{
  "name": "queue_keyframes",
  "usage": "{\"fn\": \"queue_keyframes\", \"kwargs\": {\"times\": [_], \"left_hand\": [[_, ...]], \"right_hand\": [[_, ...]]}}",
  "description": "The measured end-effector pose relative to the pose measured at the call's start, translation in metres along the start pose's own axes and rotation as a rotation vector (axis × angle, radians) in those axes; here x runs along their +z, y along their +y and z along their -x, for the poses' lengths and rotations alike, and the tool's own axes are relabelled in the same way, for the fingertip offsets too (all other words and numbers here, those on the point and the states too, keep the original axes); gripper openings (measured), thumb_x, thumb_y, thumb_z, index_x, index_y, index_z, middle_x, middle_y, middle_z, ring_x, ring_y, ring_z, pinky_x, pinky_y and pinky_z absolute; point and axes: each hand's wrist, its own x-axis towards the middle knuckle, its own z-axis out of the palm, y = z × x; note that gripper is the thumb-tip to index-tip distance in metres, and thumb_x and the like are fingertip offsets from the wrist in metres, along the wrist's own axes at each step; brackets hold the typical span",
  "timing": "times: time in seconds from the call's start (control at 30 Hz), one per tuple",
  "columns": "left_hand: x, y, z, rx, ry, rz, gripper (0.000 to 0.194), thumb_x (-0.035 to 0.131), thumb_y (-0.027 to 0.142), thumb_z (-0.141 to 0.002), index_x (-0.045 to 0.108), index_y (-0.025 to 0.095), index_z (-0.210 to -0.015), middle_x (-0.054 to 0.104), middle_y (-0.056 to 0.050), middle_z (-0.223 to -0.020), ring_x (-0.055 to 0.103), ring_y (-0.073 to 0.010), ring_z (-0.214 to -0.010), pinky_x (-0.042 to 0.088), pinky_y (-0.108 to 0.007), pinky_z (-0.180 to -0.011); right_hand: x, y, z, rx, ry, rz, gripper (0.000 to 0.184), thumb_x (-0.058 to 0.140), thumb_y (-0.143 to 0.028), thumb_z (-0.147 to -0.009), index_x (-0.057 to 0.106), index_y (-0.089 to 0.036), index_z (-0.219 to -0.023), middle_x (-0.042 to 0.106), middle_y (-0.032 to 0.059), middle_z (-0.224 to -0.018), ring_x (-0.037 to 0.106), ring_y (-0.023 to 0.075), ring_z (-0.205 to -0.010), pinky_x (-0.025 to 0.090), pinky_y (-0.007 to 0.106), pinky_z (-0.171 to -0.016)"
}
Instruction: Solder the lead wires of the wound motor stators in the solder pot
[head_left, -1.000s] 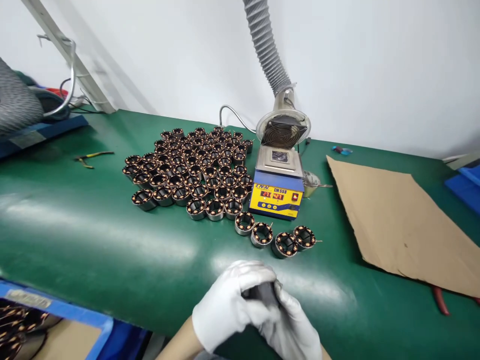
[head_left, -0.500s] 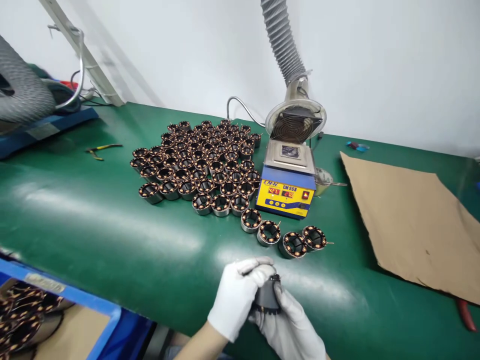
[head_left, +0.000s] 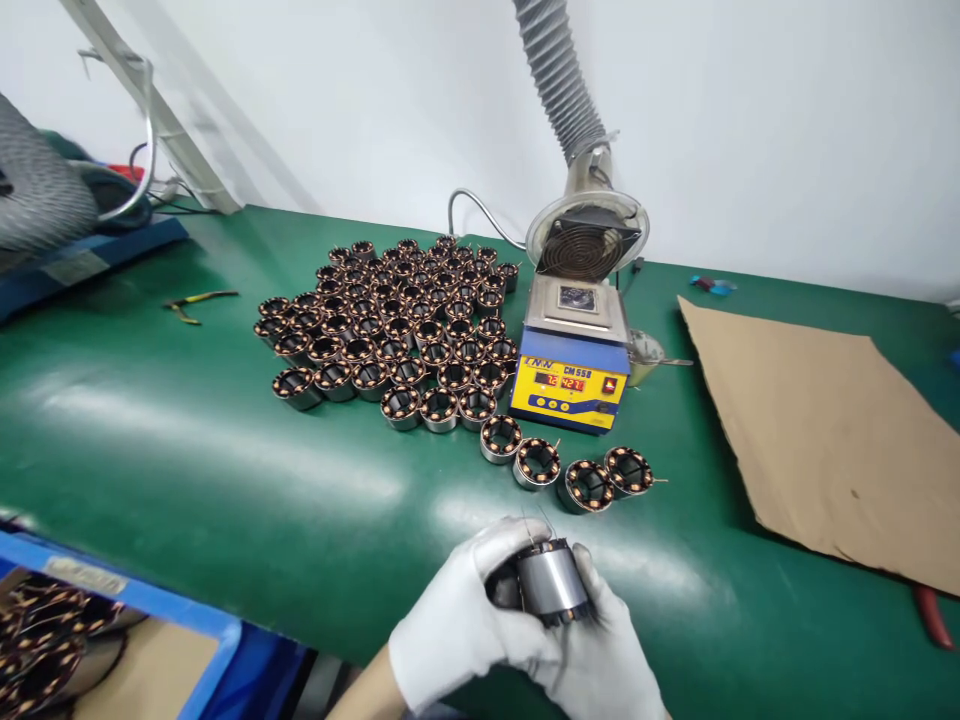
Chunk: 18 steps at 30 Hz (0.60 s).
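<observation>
Handling step: left hand (head_left: 474, 622) and right hand (head_left: 609, 645), fingers curled, grip a metal ring (head_left: 553, 582). The next move probably calls for keeping its wires (head_left: 547, 522) clear.

A silver, black-ended cylinder (head_left: 553, 582) is held slightly tilted between left hand (head_left: 466, 625) and right hand (head_left: 606, 645), thin wires (head_left: 547, 518) seemingly attached on top.

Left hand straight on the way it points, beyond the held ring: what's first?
Probably the second standing ring from the right, ahead of the left hand; depth is unclear.
</observation>
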Motion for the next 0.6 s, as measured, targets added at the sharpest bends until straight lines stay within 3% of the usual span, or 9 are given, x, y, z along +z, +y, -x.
{"fn": "queue_keyframes", "kwargs": {"times": [0.1, 0.23, 0.33, 0.43, 0.47, 0.53, 0.6], "left_hand": [[0.005, 0.003, -0.008, 0.049, 0.097, 0.154, 0.050, 0.083, 0.011, -0.042, 0.070, 0.022, -0.089, 0.068, -0.001, -0.094, 0.062, -0.0246, -0.089, 0.049, -0.027, -0.081], [0.007, 0.017, -0.017, -0.089, 0.195, 0.250, 0.007, 0.071, 0.023, -0.060, 0.071, 0.018, -0.065, 0.069, -0.002, -0.071, 0.063, -0.0212, -0.070, 0.050, -0.025, -0.065], [0.002, 0.021, -0.024, -0.106, 0.352, 0.358, 0.007, 0.069, 0.023, -0.059, 0.067, 0.016, -0.059, 0.066, -0.002, -0.063, 0.060, -0.0181, -0.062, 0.047, -0.023, -0.059], [-0.004, 0.016, -0.026, -0.072, 0.527, 0.573, 0.018, 0.072, 0.034, -0.063, 0.066, 0.017, -0.067, 0.065, -0.001, -0.060, 0.060, -0.0176, -0.062, 0.049, -0.025, -0.066], [-0.005, 0.016, -0.025, -0.087, 0.532, 0.590, 0.022, 0.073, 0.035, -0.063, 0.067, 0.018, -0.075, 0.067, -0.001, -0.064, 0.062, -0.0184, -0.066, 0.050, -0.026, -0.070], [-0.002, 0.019, -0.020, -0.150, 0.420, 0.487, 0.029, 0.074, 0.032, -0.061, 0.069, 0.018, -0.087, 0.070, -0.003, -0.077, 0.064, -0.0210, -0.074, 0.050, -0.028, -0.072], [0.002, 0.025, -0.014, -0.218, 0.289, 0.349, 0.023, 0.071, 0.027, -0.059, 0.071, 0.016, -0.079, 0.070, -0.006, -0.077, 0.064, -0.0235, -0.073, 0.050, -0.028, -0.065]], "right_hand": [[0.002, -0.002, 0.001, 0.076, -0.054, -0.168, 0.048, 0.050, -0.064, -0.079, 0.066, -0.028, -0.108, 0.072, 0.0021, -0.093, 0.067, 0.0182, -0.075, 0.053, 0.033, -0.065], [0.008, -0.006, 0.002, 0.198, -0.195, -0.383, 0.052, 0.064, -0.059, -0.073, 0.072, -0.012, -0.092, 0.074, 0.0064, -0.083, 0.069, 0.0167, -0.073, 0.052, 0.022, -0.061], [0.008, -0.006, 0.001, 0.197, -0.227, -0.394, 0.050, 0.062, -0.057, -0.076, 0.071, -0.011, -0.095, 0.073, 0.0074, -0.083, 0.069, 0.0156, -0.066, 0.050, 0.021, -0.055], [0.007, -0.004, 0.000, 0.184, -0.278, -0.399, 0.049, 0.060, -0.056, -0.078, 0.066, -0.019, -0.109, 0.072, 0.0043, -0.083, 0.068, 0.0144, -0.064, 0.049, 0.022, -0.055], [0.007, -0.004, 0.000, 0.191, -0.292, -0.394, 0.050, 0.060, -0.056, -0.077, 0.065, -0.019, -0.110, 0.071, 0.0041, -0.085, 0.068, 0.0150, -0.066, 0.050, 0.022, -0.055], [0.008, -0.004, 0.001, 0.191, -0.258, -0.355, 0.049, 0.061, -0.057, -0.076, 0.068, -0.018, -0.104, 0.071, 0.0059, -0.088, 0.069, 0.0174, -0.072, 0.050, 0.024, -0.058], [0.012, -0.003, 0.003, 0.138, -0.115, -0.269, 0.042, 0.064, -0.053, -0.076, 0.069, -0.016, -0.096, 0.072, 0.0072, -0.087, 0.068, 0.0193, -0.076, 0.051, 0.027, -0.065]]}}
